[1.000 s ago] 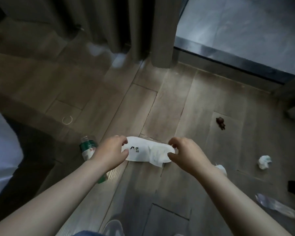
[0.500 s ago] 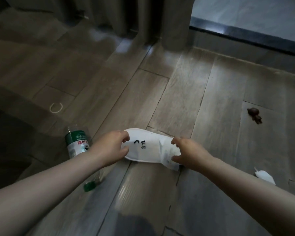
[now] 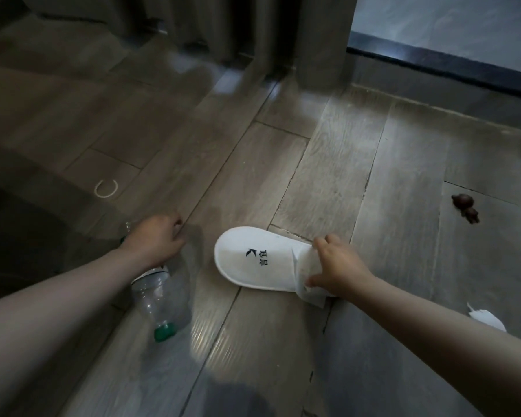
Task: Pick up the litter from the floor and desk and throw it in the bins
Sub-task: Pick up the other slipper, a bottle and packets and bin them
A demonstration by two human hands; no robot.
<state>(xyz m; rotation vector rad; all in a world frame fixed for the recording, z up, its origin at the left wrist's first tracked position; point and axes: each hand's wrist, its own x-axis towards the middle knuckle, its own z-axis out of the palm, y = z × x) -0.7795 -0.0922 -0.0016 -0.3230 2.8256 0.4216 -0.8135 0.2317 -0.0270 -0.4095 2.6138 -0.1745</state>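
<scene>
A white slipper with black print lies on the wooden floor. My right hand grips its folded rear end, thumb underneath and fingers over the top. To the left, a clear plastic bottle with a green cap lies on its side, cap pointing toward me. My left hand lies across the bottle's upper body with its fingers curled over it, hiding the label.
A white ring lies on the floor at the left. At the right sit a small brown scrap and a crumpled white tissue. Grey curtains hang at the back, beside a dark door threshold.
My left hand let go of the slipper's toe end and moved left onto the bottle. My right hand kept its hold on the slipper.
</scene>
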